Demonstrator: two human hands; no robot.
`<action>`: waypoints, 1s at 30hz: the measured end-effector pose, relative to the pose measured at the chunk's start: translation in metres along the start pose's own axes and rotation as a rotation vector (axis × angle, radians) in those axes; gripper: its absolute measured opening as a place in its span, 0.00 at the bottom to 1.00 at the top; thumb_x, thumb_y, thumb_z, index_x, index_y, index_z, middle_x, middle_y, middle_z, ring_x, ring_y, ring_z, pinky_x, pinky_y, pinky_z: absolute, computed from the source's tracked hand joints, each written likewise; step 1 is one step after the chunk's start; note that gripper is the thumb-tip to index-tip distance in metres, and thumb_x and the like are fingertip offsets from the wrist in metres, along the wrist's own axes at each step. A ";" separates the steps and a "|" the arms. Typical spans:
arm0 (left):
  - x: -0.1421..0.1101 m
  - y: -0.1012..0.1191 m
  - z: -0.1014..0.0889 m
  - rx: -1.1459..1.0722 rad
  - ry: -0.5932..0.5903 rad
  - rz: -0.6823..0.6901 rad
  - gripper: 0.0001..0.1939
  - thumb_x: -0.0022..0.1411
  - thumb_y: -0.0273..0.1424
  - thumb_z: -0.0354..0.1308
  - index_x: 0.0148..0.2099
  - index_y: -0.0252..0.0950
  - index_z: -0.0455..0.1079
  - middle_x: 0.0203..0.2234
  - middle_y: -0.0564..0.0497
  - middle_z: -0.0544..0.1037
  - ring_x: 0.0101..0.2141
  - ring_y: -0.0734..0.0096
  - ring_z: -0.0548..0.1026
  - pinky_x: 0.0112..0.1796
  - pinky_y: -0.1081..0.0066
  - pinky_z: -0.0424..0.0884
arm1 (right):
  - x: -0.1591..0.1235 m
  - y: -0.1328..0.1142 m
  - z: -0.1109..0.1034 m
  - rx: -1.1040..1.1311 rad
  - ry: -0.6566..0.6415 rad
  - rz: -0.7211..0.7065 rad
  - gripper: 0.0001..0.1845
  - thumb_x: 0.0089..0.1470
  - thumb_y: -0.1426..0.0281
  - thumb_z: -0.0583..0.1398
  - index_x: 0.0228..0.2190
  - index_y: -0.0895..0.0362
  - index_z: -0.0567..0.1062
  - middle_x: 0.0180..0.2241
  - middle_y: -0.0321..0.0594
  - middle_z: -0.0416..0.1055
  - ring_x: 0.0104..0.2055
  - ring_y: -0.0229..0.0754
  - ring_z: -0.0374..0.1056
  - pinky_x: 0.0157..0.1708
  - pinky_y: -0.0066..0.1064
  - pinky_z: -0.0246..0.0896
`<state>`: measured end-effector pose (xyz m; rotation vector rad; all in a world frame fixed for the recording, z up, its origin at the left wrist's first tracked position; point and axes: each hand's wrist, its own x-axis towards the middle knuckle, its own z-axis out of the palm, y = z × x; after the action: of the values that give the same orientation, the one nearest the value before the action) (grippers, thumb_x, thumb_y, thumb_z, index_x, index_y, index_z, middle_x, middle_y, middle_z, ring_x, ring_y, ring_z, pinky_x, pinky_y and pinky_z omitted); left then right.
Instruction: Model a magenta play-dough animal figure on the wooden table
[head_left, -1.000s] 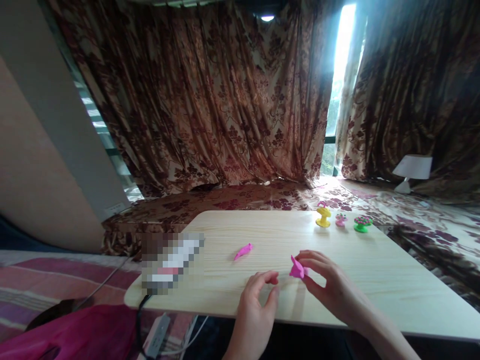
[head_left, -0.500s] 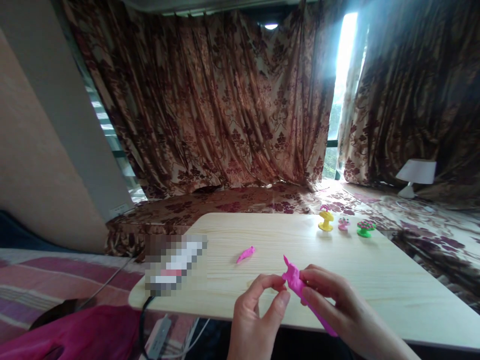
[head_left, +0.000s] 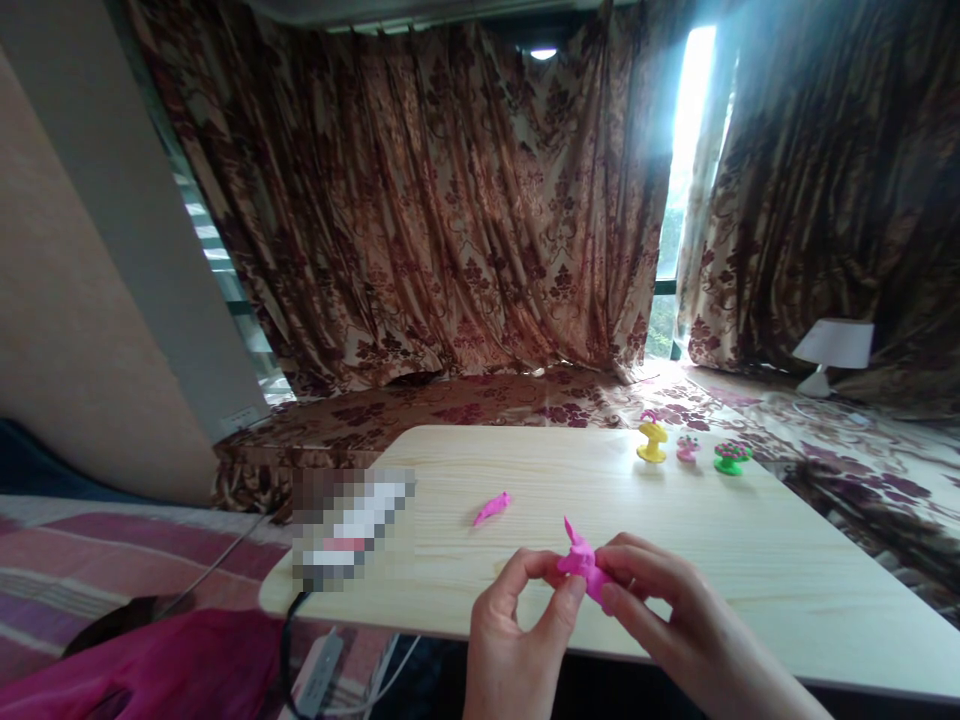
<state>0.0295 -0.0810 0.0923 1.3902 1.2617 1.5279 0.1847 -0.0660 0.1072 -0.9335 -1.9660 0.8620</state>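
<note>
Between my hands, over the table's near edge, is a lump of bright pink modelling clay (head_left: 581, 562) with a thin point sticking up. My left hand (head_left: 517, 620) pinches its left side between thumb and index finger. On the other side, the thumb and fingers of my right hand (head_left: 667, 605) are closed round it, hiding part of the clay. Beyond my left hand, a smaller torn-looking piece of pink clay (head_left: 493, 508) lies by itself on the pale wooden table (head_left: 562, 465).
At the back right stand a yellow clay figure (head_left: 652, 441), a small pink one (head_left: 688, 449) and a green one with pink dots (head_left: 732, 457). A blurred-out white object (head_left: 356, 525) with a black cable lies at left. A lamp (head_left: 832, 345) stands beyond the table.
The clay's near end has swung out of view behind my right hand. My left thumb and finger have come onto its left side, and the thin point stands more upright.
</note>
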 end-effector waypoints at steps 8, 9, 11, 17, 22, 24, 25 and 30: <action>-0.001 -0.006 -0.001 0.015 -0.023 0.057 0.09 0.55 0.37 0.58 0.28 0.37 0.71 0.24 0.53 0.75 0.31 0.66 0.72 0.37 0.72 0.65 | 0.001 0.001 0.001 0.027 0.004 0.006 0.05 0.57 0.72 0.56 0.30 0.56 0.71 0.31 0.33 0.66 0.32 0.35 0.63 0.29 0.24 0.57; -0.002 -0.007 -0.001 0.015 -0.028 0.062 0.09 0.55 0.37 0.58 0.28 0.37 0.70 0.24 0.53 0.75 0.31 0.67 0.72 0.36 0.72 0.65 | 0.001 0.002 0.001 0.033 0.005 0.007 0.05 0.57 0.71 0.56 0.30 0.55 0.71 0.31 0.33 0.66 0.32 0.35 0.63 0.29 0.24 0.57; -0.002 -0.008 -0.002 0.014 -0.028 0.062 0.09 0.56 0.37 0.58 0.28 0.37 0.70 0.24 0.53 0.74 0.31 0.67 0.71 0.36 0.72 0.65 | 0.000 0.002 0.000 0.040 0.008 0.012 0.05 0.57 0.71 0.56 0.33 0.55 0.73 0.31 0.33 0.66 0.31 0.35 0.63 0.28 0.24 0.57; -0.003 -0.008 -0.001 -0.007 -0.003 0.043 0.08 0.55 0.36 0.58 0.30 0.37 0.72 0.25 0.52 0.75 0.32 0.66 0.72 0.37 0.72 0.66 | 0.000 -0.003 -0.003 0.078 -0.001 0.051 0.09 0.58 0.67 0.56 0.38 0.54 0.74 0.30 0.34 0.68 0.31 0.36 0.64 0.30 0.25 0.58; -0.005 -0.009 0.000 -0.103 0.032 -0.002 0.09 0.53 0.35 0.61 0.36 0.37 0.75 0.31 0.51 0.78 0.37 0.63 0.73 0.42 0.70 0.64 | 0.002 -0.006 -0.008 0.115 0.042 0.094 0.13 0.59 0.63 0.54 0.39 0.56 0.75 0.31 0.37 0.68 0.33 0.38 0.64 0.31 0.27 0.60; -0.004 -0.012 0.000 -0.170 0.032 -0.070 0.11 0.51 0.36 0.63 0.37 0.36 0.76 0.30 0.50 0.78 0.36 0.64 0.73 0.43 0.69 0.64 | 0.002 -0.005 -0.009 0.145 0.044 0.112 0.13 0.58 0.63 0.55 0.39 0.56 0.75 0.32 0.38 0.68 0.33 0.38 0.65 0.31 0.27 0.61; -0.004 -0.014 0.000 -0.234 0.008 -0.113 0.11 0.51 0.36 0.63 0.37 0.36 0.76 0.28 0.50 0.78 0.35 0.65 0.73 0.42 0.69 0.64 | 0.002 -0.005 -0.009 0.169 0.040 0.118 0.13 0.58 0.63 0.55 0.39 0.56 0.75 0.32 0.38 0.69 0.33 0.39 0.65 0.31 0.26 0.61; 0.001 -0.024 0.003 -0.824 -0.267 -0.362 0.08 0.56 0.34 0.60 0.31 0.34 0.73 0.22 0.52 0.74 0.28 0.75 0.71 0.39 0.69 0.67 | 0.000 -0.004 -0.006 0.302 0.028 0.121 0.12 0.57 0.63 0.56 0.39 0.55 0.75 0.31 0.36 0.70 0.33 0.38 0.66 0.32 0.25 0.62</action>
<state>0.0292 -0.0725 0.0692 0.7371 0.5558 1.3169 0.1884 -0.0672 0.1133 -0.8855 -1.7077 1.1704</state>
